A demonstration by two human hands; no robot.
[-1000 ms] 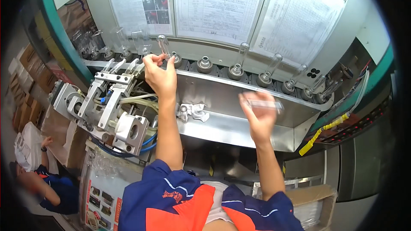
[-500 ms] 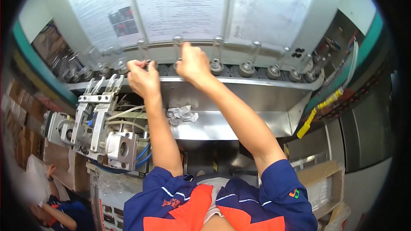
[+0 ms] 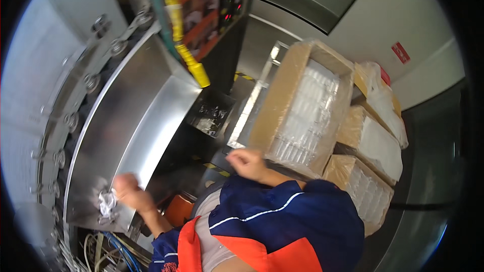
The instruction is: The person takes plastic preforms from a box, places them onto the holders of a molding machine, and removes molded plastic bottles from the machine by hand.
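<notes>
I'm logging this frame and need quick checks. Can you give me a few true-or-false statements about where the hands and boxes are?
1. The left hand is at the steel tray. True.
2. The right hand holds a yellow hose. False: it is by the open cardboard box, and a grip cannot be made out.
3. The open cardboard box holds clear plastic pieces. True.
4. Only one box is there. False: more stacked boxes sit beside it.
</notes>
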